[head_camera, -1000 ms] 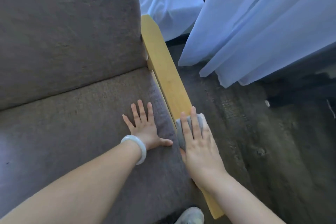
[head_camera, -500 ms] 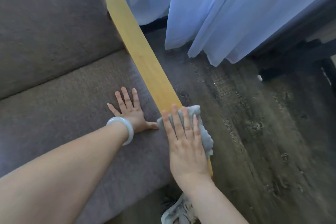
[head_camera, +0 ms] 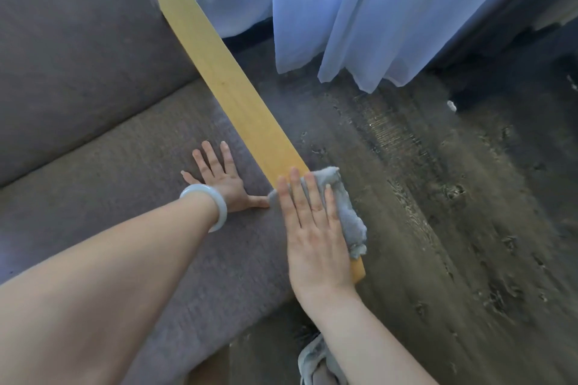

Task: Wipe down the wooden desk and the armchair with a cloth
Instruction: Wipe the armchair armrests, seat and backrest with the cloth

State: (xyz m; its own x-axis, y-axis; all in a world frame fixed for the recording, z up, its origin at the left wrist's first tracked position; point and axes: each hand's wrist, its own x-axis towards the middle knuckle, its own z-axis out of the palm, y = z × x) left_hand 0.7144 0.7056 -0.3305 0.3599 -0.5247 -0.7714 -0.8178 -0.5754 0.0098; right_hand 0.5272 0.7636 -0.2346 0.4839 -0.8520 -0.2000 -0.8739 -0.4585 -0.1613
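The armchair has a grey-brown seat cushion (head_camera: 119, 172), a matching back cushion (head_camera: 78, 40) and a yellow wooden armrest (head_camera: 231, 91) running from the back towards me. A grey cloth (head_camera: 347, 212) lies over the near end of the armrest. My right hand (head_camera: 312, 228) presses flat on the cloth with straight fingers. My left hand (head_camera: 219, 181), with a pale bangle on the wrist, rests flat on the seat cushion just left of the armrest, its thumb touching the cloth's edge.
Pale blue sheer curtains (head_camera: 391, 9) hang to the floor behind and right of the armrest. Dark wood-grain floor (head_camera: 438, 228) fills the right side. A shoe (head_camera: 316, 359) shows at the bottom edge, beside the chair front.
My right hand has drawn the cloth along the armrest towards its near end. The view has shifted, so the armrest's near tip now shows. My left hand has stayed planted on the seat.
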